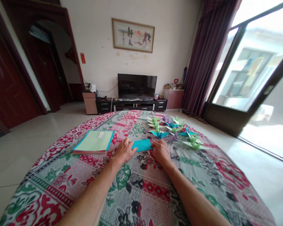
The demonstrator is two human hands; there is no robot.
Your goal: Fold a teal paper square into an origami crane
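Observation:
A folded strip of blue paper (141,145) lies flat on the patterned tablecloth (141,175), stretched between my two hands. My left hand (125,150) is closed on its left end, thumb toward the middle. At the opposite end my right hand (160,151) grips the paper with bent fingers. Both hands cover the ends, so the exact finger placement is partly hidden. Just beyond my right hand stand several folded paper cranes in green, blue and purple, the closest a blue crane (159,134). Left of my left hand sits a stack of coloured paper (94,141), pale green on top.
On the paper stack rests a small white piece (100,135). A green crane (194,143) stands to the right on the round table. Past the table are a television (137,86) on a low black cabinet (134,105), and a glass door (250,72) at right.

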